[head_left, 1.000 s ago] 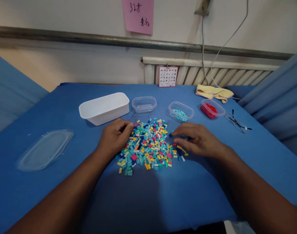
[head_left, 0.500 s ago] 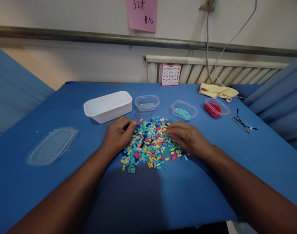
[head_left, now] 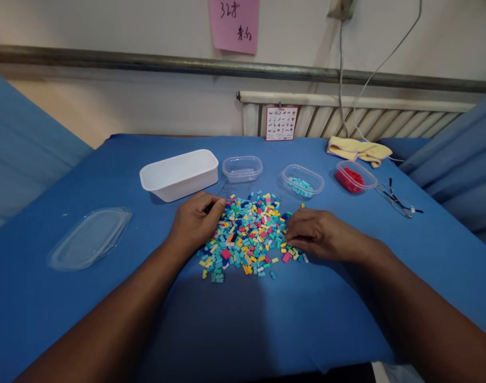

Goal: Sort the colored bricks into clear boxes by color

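Small building bricks (head_left: 246, 229) in teal, yellow, pink, blue and white lie in a loose heap on the blue cloth. At the heap's left edge rests my left hand (head_left: 197, 221), its fingers curled in and the thumb against them. Anything inside that grip is hidden. My right hand (head_left: 326, 233) is at the right edge of the heap, fingertips pressed together low over the bricks. What they pinch, if anything, does not show. Behind the heap stand a white box (head_left: 182, 183), a clear tub (head_left: 243, 178) and a second clear tub (head_left: 318, 182) with light blue bricks.
Farther right is a clear tub of red bricks (head_left: 350, 180), with eyeglasses (head_left: 398, 201) beside it and a yellow cloth (head_left: 358, 150) behind. Clear lids (head_left: 91, 239) lie at the left. A printed card (head_left: 281, 123) leans on the radiator (head_left: 250, 119).
My right hand has moved right and slightly nearer, from over the heap to its right edge, and its fingers have drawn together. My left hand stays in place.
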A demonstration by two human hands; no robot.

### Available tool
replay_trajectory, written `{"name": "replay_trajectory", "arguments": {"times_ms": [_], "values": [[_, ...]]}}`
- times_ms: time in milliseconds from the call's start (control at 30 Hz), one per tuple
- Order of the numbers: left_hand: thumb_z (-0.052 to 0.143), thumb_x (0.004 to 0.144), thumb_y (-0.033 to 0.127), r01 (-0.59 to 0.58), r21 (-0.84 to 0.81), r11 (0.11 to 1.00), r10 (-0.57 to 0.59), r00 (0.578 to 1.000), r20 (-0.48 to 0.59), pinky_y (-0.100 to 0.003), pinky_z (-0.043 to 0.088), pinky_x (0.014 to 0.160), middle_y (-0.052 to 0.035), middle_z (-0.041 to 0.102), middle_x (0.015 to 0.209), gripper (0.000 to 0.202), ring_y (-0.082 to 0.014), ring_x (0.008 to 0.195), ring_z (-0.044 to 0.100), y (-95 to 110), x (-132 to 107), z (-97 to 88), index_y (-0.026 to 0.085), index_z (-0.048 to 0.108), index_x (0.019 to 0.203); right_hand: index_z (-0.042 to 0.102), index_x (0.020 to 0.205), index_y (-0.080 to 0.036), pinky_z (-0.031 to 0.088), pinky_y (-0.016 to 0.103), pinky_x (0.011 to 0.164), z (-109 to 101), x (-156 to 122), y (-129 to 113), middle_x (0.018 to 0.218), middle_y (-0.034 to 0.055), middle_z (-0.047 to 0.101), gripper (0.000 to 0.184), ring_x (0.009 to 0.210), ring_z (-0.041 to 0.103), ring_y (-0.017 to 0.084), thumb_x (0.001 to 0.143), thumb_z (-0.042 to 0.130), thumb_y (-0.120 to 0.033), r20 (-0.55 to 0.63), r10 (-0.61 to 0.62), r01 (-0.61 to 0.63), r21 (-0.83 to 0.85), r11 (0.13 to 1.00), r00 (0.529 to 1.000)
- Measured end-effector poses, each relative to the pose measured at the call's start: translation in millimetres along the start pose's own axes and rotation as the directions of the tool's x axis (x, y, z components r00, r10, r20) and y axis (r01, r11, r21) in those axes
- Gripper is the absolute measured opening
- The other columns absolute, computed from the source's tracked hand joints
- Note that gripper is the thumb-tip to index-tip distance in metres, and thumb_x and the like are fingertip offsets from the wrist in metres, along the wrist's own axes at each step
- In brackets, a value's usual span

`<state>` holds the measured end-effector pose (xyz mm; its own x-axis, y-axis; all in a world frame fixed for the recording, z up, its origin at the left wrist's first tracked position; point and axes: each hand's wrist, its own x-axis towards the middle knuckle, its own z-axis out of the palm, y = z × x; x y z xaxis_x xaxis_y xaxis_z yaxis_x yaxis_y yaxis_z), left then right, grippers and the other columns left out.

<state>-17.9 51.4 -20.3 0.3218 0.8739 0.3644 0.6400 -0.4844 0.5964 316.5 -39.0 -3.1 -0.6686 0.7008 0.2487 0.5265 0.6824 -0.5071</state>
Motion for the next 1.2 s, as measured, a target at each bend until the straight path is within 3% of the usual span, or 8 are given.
{"name": "replay_trajectory", "arguments": {"times_ms": [100, 233, 333, 467, 567, 733, 833, 1200], "values": [[0.060, 0.104, 0.043, -0.003, -0.003, 1.000, 0.003, 1.000, -0.005, -0.033, 0.050, 0.080, -0.0027, 0.072, 0.086, 0.031, -0.0209, 0.084, 0.068, 0, 0, 0.3, 0.021, 0.078, 0.091, 0.075, 0.099, -0.022, 0.052, 0.032, 0.078, -11, -5, -6, 0.091, 0.0053, 0.075, 0.017, 0.084, 0.068, 0.018, 0.108, 0.062, -0.029, 0.058, 0.060, -0.061, 0.006, 0.998, 0.997], [0.061, 0.103, 0.042, 0.011, -0.007, 1.000, -0.011, 1.000, -0.010, -0.033, 0.050, 0.080, -0.0024, 0.073, 0.086, 0.029, -0.0204, 0.084, 0.068, 1, -1, 0.6, 0.022, 0.079, 0.091, 0.076, 0.103, -0.025, 0.052, 0.032, 0.079, -21, -12, -2, 0.092, 0.0040, 0.075, 0.017, 0.086, 0.069, 0.018, 0.108, 0.064, -0.036, -0.030, 0.128, -0.129, -0.007, 0.992, 0.991], [0.061, 0.103, 0.041, 0.011, -0.012, 1.000, -0.011, 1.000, -0.017, -0.033, 0.050, 0.079, -0.0025, 0.072, 0.086, 0.030, -0.0203, 0.084, 0.068, 2, 0, 0.4, 0.021, 0.079, 0.090, 0.077, 0.105, -0.025, 0.052, 0.033, 0.081, -18, -11, -1, 0.093, 0.0044, 0.076, 0.018, 0.087, 0.069, 0.019, 0.108, 0.064, -0.037, -0.051, 0.120, -0.120, -0.001, 0.993, 0.992], [0.061, 0.103, 0.040, 0.004, -0.018, 1.000, -0.005, 1.000, -0.017, -0.033, 0.050, 0.079, -0.0024, 0.072, 0.085, 0.029, -0.0206, 0.083, 0.069, 3, 0, 0.0, 0.021, 0.079, 0.090, 0.079, 0.103, -0.024, 0.054, 0.034, 0.085, -7, -2, -12, 0.096, 0.0062, 0.078, 0.019, 0.091, 0.071, 0.019, 0.109, 0.063, -0.034, 0.077, 0.014, -0.022, 0.096, 0.995, 0.997], [0.061, 0.103, 0.041, 0.007, -0.015, 1.000, -0.007, 1.000, -0.014, -0.033, 0.050, 0.080, -0.0026, 0.073, 0.086, 0.029, -0.0207, 0.084, 0.069, 2, 0, 0.3, 0.021, 0.079, 0.091, 0.079, 0.098, -0.024, 0.053, 0.032, 0.080, -9, -3, -16, 0.091, 0.0050, 0.077, 0.021, 0.086, 0.071, 0.019, 0.109, 0.064, -0.033, 0.146, 0.017, -0.033, 0.103, 0.994, 0.989], [0.061, 0.103, 0.043, 0.024, -0.006, 1.000, -0.024, 1.000, -0.012, -0.032, 0.051, 0.080, -0.0030, 0.073, 0.086, 0.031, -0.0206, 0.085, 0.069, 1, -1, 1.3, 0.021, 0.080, 0.092, 0.078, 0.105, -0.025, 0.054, 0.032, 0.079, -21, -15, -1, 0.094, 0.0048, 0.077, 0.017, 0.087, 0.071, 0.019, 0.108, 0.064, -0.035, -0.016, 0.142, -0.142, 0.013, 0.990, 0.990], [0.061, 0.103, 0.044, 0.037, -0.013, 0.999, -0.037, 0.999, -0.011, -0.032, 0.052, 0.080, -0.0028, 0.073, 0.086, 0.031, -0.0205, 0.084, 0.069, 2, -1, 1.1, 0.022, 0.080, 0.092, 0.078, 0.110, -0.026, 0.054, 0.032, 0.080, -19, -16, 6, 0.097, 0.0049, 0.079, 0.016, 0.089, 0.072, 0.019, 0.107, 0.062, -0.030, -0.060, 0.149, -0.152, -0.046, 0.987, 0.987], [0.061, 0.103, 0.041, 0.017, -0.016, 1.000, -0.017, 1.000, -0.012, -0.033, 0.050, 0.081, -0.0028, 0.072, 0.086, 0.030, -0.0207, 0.085, 0.069, 4, -1, 0.3, 0.021, 0.079, 0.091, 0.071, 0.097, -0.022, 0.049, 0.031, 0.077, -8, -9, 1, 0.090, 0.0040, 0.071, 0.015, 0.083, 0.065, 0.018, 0.108, 0.061, -0.026, 0.102, 0.103, -0.097, -0.069, 0.993, 0.989]]}}
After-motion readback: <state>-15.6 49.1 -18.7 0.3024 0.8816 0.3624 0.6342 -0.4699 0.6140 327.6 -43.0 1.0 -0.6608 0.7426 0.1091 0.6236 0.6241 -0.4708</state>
